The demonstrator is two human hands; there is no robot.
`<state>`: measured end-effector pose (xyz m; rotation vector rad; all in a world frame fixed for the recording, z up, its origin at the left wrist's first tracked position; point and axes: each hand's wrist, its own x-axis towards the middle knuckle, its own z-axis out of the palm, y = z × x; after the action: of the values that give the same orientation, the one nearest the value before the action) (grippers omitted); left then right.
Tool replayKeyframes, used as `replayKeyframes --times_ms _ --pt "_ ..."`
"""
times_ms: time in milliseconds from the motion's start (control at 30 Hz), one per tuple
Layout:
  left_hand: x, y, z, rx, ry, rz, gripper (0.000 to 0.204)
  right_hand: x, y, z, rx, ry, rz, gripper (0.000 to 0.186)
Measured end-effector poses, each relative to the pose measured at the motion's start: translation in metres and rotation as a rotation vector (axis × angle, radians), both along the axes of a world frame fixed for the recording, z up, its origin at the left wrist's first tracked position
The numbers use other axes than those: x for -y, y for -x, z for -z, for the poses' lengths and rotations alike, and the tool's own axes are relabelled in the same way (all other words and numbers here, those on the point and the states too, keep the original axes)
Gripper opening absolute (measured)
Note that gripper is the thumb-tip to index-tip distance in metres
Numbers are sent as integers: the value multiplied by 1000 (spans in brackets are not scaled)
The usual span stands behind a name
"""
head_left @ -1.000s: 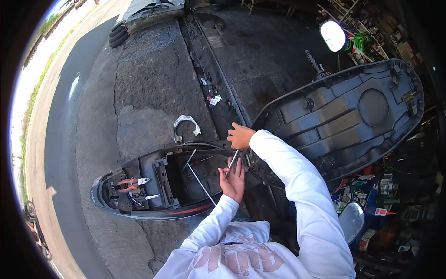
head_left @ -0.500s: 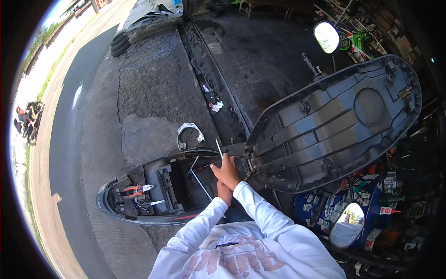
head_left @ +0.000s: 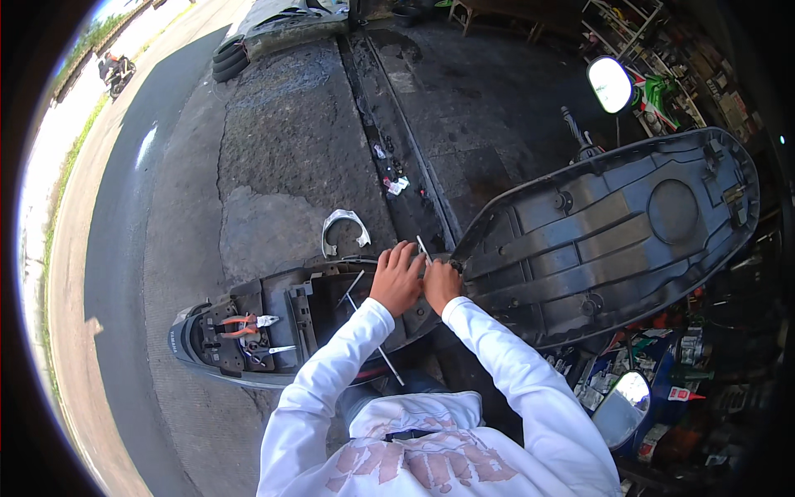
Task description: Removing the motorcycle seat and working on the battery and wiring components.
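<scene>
At the front of the raised seat, my right hand is closed around a slim silver metal rod, whose upper end sticks out above the fingers. Close beside it, my left hand rests on the rim of the scooter body with its fingers spread. A T-handle wrench lies slanted across the dark storage compartment, partly under my left forearm. Pliers with orange-red handles and a small silver tool lie on the scooter's tail. My fingers hide the rod's lower end.
The tipped-up black seat spreads to the right. A silver curved grab rail lies on the ground beyond the scooter. A litter-strewn gutter runs away from me. Mirrors, crowded shelves and stacked tyres stand around.
My hands were overlapping near the hinge; now they are side by side, the left further left with fingers spread. The rod has shifted right. A motorcycle on the road has moved further away.
</scene>
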<state>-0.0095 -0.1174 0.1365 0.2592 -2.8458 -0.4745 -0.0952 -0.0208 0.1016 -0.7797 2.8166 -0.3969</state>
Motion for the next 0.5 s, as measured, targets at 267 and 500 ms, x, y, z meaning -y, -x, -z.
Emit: replayKeyframes --times_ms 267,500 --pt "45 41 51 53 360 523 31 -2 20 -1 85 32 -478 20" --pt "-28 12 34 332 -366 -161 25 4 80 14 -198 -116 -1336 27"
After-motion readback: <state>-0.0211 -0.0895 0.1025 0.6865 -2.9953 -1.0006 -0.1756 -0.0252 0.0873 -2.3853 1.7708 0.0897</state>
